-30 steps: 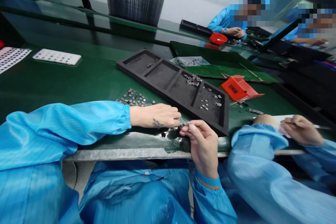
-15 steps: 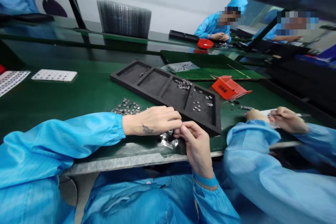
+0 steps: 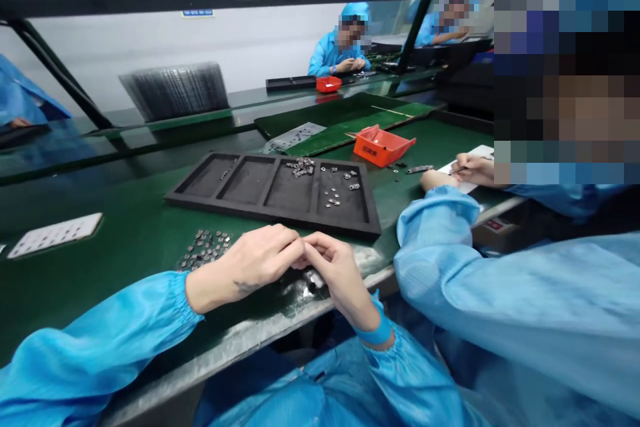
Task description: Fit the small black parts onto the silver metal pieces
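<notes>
Since the earlier frame the view had swung right and up, bringing a neighbouring co-worker's blurred head into the upper right, while both hands stayed together at the near edge of the green counter [image 3: 125,240]. The left hand [image 3: 255,263] and right hand [image 3: 335,270] met fingertip to fingertip, fingers curled and pinched over something too small to make out; whether either actually gripped a part could not be told. Just beneath them lay a crumpled clear plastic bag [image 3: 305,287] on the counter's edge. A cluster of small metal parts [image 3: 205,247] sat loose on the counter just left of the left hand. Beyond the hands lay a black four-compartment tray [image 3: 273,210], its two right compartments holding scattered metal pieces. An orange bin [image 3: 380,145] stood farther back to the right, and a white card [image 3: 55,235] lay well apart at the left. At the right, the co-worker's hand [image 3: 475,169] in a blue sleeve held a thin tool over a white sheet.
</notes>
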`<move>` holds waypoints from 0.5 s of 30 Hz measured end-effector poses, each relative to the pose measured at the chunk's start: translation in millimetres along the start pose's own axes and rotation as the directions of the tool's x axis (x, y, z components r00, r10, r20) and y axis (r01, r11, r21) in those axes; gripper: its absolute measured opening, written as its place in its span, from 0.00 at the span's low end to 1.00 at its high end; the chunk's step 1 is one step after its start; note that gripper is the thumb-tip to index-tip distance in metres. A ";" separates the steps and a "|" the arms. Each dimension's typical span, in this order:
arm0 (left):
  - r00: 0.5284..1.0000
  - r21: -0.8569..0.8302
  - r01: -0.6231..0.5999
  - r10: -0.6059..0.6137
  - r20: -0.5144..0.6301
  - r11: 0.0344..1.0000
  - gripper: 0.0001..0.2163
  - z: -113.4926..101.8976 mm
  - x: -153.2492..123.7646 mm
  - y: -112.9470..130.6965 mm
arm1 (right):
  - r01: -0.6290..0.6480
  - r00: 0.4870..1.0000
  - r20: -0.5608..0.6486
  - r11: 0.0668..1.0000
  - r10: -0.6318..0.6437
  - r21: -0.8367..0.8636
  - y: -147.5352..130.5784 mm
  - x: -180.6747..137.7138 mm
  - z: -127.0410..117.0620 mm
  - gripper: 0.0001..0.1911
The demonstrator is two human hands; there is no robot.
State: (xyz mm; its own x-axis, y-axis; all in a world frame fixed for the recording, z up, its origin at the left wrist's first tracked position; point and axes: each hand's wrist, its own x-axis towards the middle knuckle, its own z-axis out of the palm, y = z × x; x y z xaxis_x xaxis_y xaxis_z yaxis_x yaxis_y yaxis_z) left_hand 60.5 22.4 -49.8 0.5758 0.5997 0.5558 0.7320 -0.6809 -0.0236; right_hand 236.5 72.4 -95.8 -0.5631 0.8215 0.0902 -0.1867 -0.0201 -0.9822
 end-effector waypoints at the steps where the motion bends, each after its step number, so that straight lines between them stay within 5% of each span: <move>1: 0.999 -0.032 0.036 -0.036 0.014 0.999 0.05 -1.7 3.7 -4.2 | 0.002 1.000 -0.009 1.000 -0.002 -0.003 0.3 -0.1 0.0 0.14; 5: 0.985 -0.179 0.170 -0.163 0.048 0.969 0.04 10.2 34.9 -37.4 | 0.016 1.000 -0.011 0.998 -0.016 -0.063 -0.9 -0.9 1.3 0.13; 10: 0.978 -0.261 0.176 -0.138 0.158 0.949 0.02 71.9 96.2 -74.5 | -0.008 0.999 0.052 0.990 0.015 -0.139 -2.1 -3.1 3.0 0.12; 15: 0.965 -0.200 0.169 -0.120 0.235 0.965 0.04 124.6 136.1 -79.5 | 0.003 0.997 0.082 0.985 0.011 -0.171 0.2 -4.3 1.1 0.13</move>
State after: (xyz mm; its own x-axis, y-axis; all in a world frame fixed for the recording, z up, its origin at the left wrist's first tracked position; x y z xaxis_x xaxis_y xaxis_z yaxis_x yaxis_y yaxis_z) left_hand 126.1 210.5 -75.8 0.5529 0.7591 0.3435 0.7309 -0.6399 0.2375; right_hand 238.0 68.3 -96.2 -0.6293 0.7717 0.0926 -0.0484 0.0800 -0.9956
